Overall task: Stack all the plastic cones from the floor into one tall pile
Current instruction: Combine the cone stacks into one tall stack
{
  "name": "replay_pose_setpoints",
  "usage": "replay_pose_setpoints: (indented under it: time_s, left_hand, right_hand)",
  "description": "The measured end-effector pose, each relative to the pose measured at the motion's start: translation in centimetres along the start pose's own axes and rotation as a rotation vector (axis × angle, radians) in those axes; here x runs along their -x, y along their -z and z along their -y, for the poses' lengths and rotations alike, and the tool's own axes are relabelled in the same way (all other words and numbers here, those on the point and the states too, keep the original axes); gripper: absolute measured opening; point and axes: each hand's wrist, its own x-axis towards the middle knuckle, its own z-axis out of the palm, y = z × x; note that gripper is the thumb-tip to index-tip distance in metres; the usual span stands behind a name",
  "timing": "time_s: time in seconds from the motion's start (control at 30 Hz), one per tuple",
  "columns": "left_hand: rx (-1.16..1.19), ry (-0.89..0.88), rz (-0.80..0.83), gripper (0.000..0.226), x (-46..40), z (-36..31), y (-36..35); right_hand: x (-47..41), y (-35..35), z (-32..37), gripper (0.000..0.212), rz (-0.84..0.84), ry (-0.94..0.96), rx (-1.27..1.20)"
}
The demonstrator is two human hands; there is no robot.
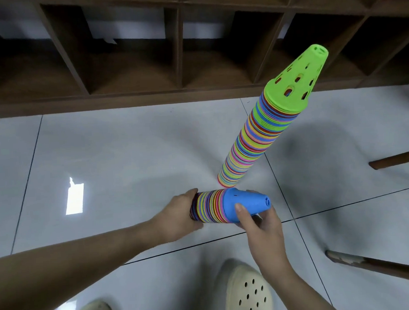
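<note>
A tall pile of many-coloured plastic cones (256,138) stands upright on the tiled floor, topped by a green perforated cone (296,80). In front of it I hold a shorter stack of cones (212,207) sideways, its blue top cone (245,203) pointing right. My left hand (178,217) grips the wide base end of this short stack. My right hand (260,225) holds the blue cone from below, thumb on its side. The short stack's base rim lies close to the tall pile's foot without touching it.
A dark wooden shelf unit (178,62) with open compartments runs along the back. Two wooden furniture legs (379,264) reach in from the right. My two feet in cream clogs (247,293) stand at the bottom edge. The floor is pale glossy tile (117,158).
</note>
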Motion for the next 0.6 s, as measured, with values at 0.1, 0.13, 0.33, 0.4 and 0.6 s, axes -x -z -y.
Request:
replay_pose_setpoints:
  time_s: [0.1, 0.13, 0.33, 0.4, 0.6]
  left_hand:
    - [0.114, -0.081, -0.133, 0.046, 0.8, -2.1, 0.8]
    - [0.211, -0.102, -0.179, 0.051, 1.3, -2.9, 1.1]
    - [0.496, -0.22, -0.354, 0.072, 4.1, -9.3, 3.6]
    - [0.52, -0.282, -0.385, 0.075, 4.0, -11.9, 5.0]
    - [0.496, -0.461, -0.394, 0.075, 3.3, -20.1, 9.7]
  right_hand:
    - [0.5, -0.2, 3.1, 0.027, -0.03, 0.12, 0.019]
    - [0.6, 0.0, 4.2, 0.027, -0.049, 0.156, 0.007]
    - [1.7, 0.4, 11.7, 0.033, -0.07, 0.446, -0.13]
    - [1.9, 0.8, 14.6, 0.033, -0.086, 0.547, -0.136]
    - [1.0, 3.5, 25.1, 0.03, -0.082, 0.779, -0.072]
